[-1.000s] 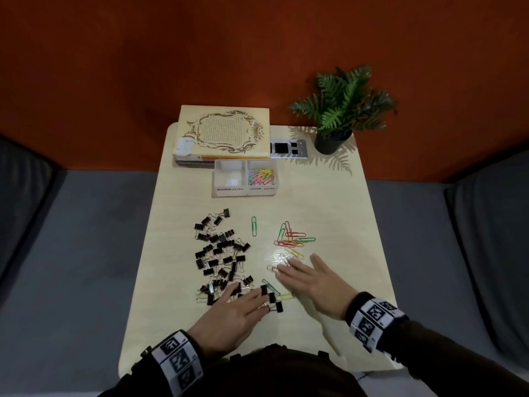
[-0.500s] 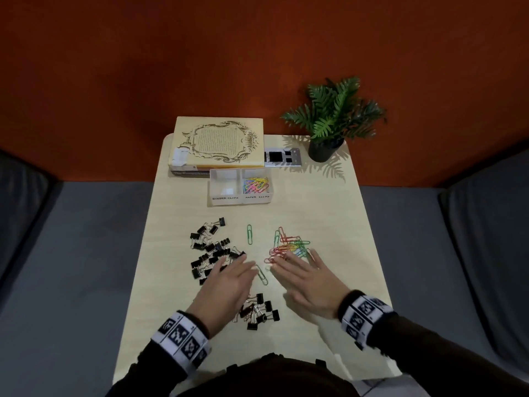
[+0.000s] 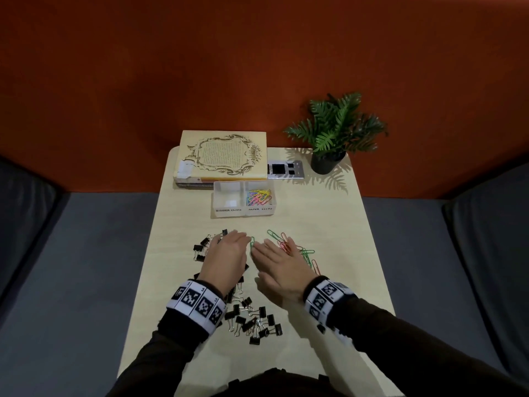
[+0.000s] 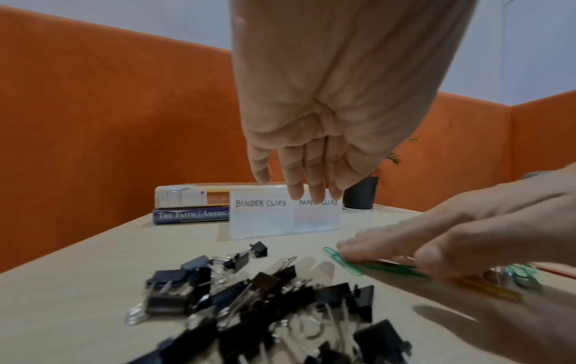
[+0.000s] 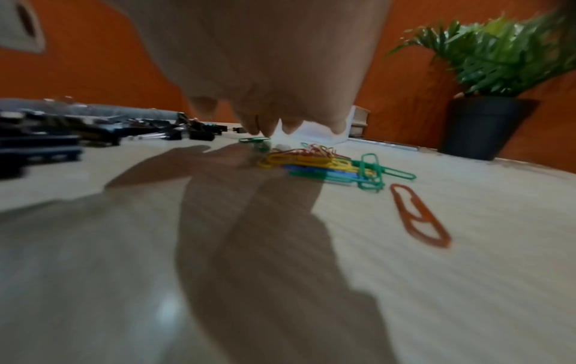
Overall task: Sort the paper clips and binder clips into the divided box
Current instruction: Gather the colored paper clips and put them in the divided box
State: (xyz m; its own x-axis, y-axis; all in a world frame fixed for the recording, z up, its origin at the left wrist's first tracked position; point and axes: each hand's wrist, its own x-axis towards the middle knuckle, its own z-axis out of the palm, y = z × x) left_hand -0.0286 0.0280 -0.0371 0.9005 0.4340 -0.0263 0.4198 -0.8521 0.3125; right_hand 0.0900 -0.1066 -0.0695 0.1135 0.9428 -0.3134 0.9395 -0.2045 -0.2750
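In the middle of the head view both hands lie flat with fingers straight and grasp nothing: the left hand (image 3: 226, 259) hovers over the black binder clips (image 3: 252, 322), which spread from mid-left down toward the lower centre of the table (image 3: 357, 253), while the right hand (image 3: 282, 267) reaches over the coloured paper clips (image 3: 303, 253) just right of centre, its fingertips (image 5: 260, 128) close to a green one. The divided box (image 3: 243, 209) sits higher in the frame, with paper clips in its right compartment, in front of stacked books (image 3: 221, 156) and left of a potted plant (image 3: 335, 133).
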